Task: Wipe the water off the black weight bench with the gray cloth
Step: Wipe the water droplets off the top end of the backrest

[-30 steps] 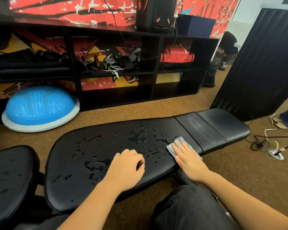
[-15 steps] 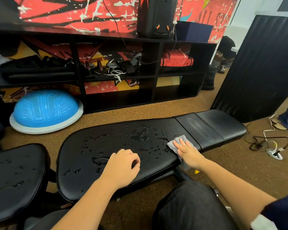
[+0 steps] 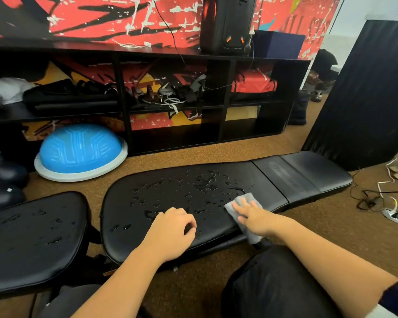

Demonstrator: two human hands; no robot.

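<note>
At the far left, a second black pad [image 3: 32, 237] has small drops on it. Next comes the long black counter [image 3: 271, 191]. The left hand [image 3: 170, 232] rests on its near side, fingers curled in with nothing in them. It looks like it is there to lean on.

From that hand, the water [image 3: 202, 187] lies at 12 o'clock and spreads out to 10 and 1 o'clock, in lots of little puddles and drops. At 3 o'clock from the left hand is the gray cloth [image 3: 245, 199]. It lies flat on the counter at the right end of the wet part, and one corner hangs over the near edge. The right hand [image 3: 253, 216] is on top of it, fingers straight and spread, pressing it down. Past the cloth, at 3 o'clock, the counter looks dry.

I think the wiping is only at its start, for most of the water is not wiped. The next move, I think, is to push the cloth toward 9 and 10 o'clock, through the puddles. The hand should be flat so the cloth does not bunch up or slip off the edge. The left hand sits in the way, so it may need to lift.
</note>
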